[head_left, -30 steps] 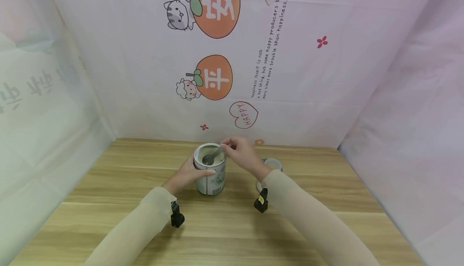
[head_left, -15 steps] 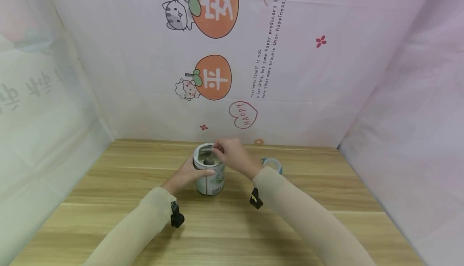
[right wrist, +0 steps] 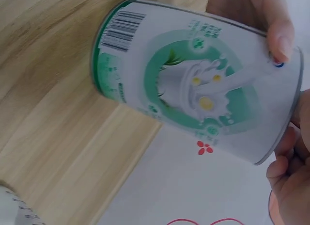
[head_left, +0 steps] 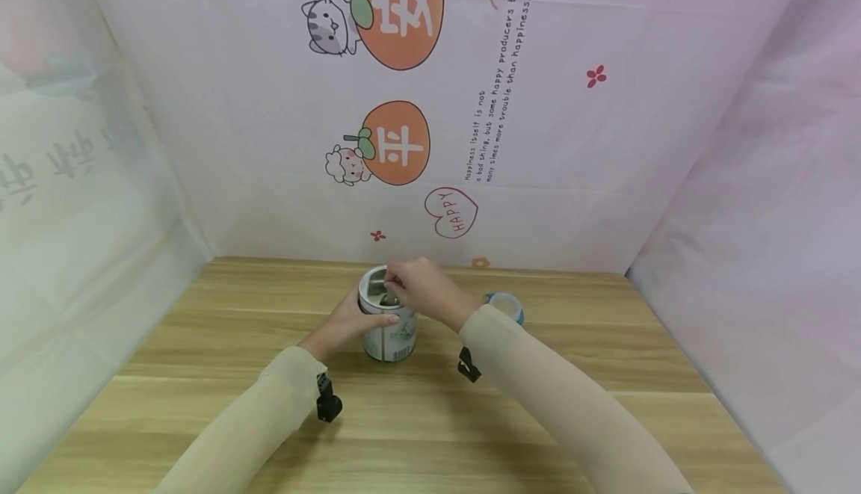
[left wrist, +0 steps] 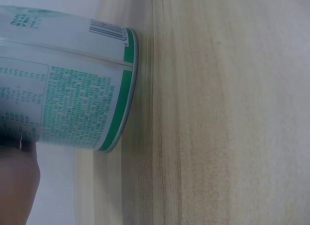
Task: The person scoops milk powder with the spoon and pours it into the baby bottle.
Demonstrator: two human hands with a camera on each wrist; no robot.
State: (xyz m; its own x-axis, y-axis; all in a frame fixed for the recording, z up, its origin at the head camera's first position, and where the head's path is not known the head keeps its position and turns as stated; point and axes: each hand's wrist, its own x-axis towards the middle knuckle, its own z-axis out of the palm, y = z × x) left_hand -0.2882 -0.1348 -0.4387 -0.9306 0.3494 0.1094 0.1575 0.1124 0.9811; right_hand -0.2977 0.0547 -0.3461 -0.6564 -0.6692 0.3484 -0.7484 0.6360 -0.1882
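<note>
A white and green tin can (head_left: 390,333) stands open on the wooden table (head_left: 202,374), near its back edge. My left hand (head_left: 356,320) grips the can's side, thumb across the front just below the rim. My right hand (head_left: 417,286) hovers over the can's mouth and pinches the handle of a metal spoon (head_left: 388,294), which dips down inside. The left wrist view shows the can's printed wall (left wrist: 72,99) close up. In the right wrist view the can's picture side (right wrist: 193,89) fills the frame, with the left thumb (right wrist: 278,31) on it.
A round white and blue lid-like object (head_left: 506,304) lies on the table just right of the can, partly behind my right forearm. Printed fabric walls (head_left: 538,143) close off the back and both sides. Bare wood lies in front of the can.
My right hand has shifted left over the can's mouth, and the spoon has gone from slanting across the opening to dipping deeper inside. The left hand has kept its grip.
</note>
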